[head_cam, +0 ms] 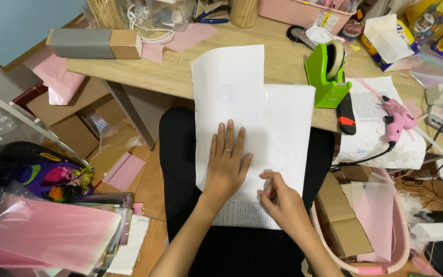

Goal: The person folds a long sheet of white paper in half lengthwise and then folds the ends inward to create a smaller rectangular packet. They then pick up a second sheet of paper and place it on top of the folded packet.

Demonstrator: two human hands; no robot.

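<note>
Left hand (226, 164): laid flat, palm down, fingers (230, 137) stretched out and slightly spread, gripping nothing; a ring on one finger; it presses on a white sheet of paper (229, 92).

White sheet of paper: long and upright in the view; its top end lies over the near edge of the desk (278, 61), its lower part rests across the person's lap; a second white sheet (290, 128) lies beneath it, showing to its right.

Right hand (283, 202): at the lower right corner of the sheets; fingers curled inward, pinching the paper's edge between thumb and fingertips; a printed page (239, 214) shows just below both hands.

Green tape dispenser (326, 74): upright on the desk, just right of the sheets, near the desk's near edge.

Pink glue gun (398, 119): on a printed sheet toward the desk's right side, well apart from the hands.

Black-and-orange utility knife (346, 117): just below the dispenser, at the near edge.

Grey-and-brown box (94, 44): at the desk's left corner.

Pink tub (403, 241): on the floor, right of the lap.
</note>
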